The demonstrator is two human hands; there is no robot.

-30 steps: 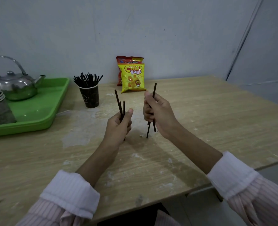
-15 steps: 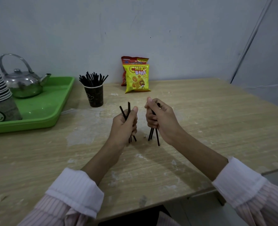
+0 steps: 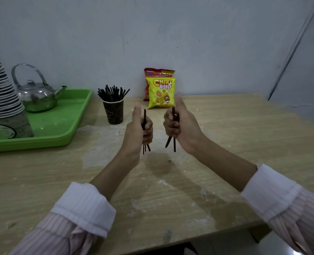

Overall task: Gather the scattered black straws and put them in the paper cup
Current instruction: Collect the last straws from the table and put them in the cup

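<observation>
While both thumbs stick up, the left hand (image 3: 137,134) curls round a few black straws (image 3: 144,115) and the right hand (image 3: 181,126) round others (upright, ends poking below), above the table (image 3: 235,137), paper cup (image 3: 114,113) behind-left.

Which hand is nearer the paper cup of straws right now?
Left. The left hand, gripping straws, is just right of the paper cup and nearer the camera; the right hand, also gripping straws, is farther right, past the left hand.
</observation>
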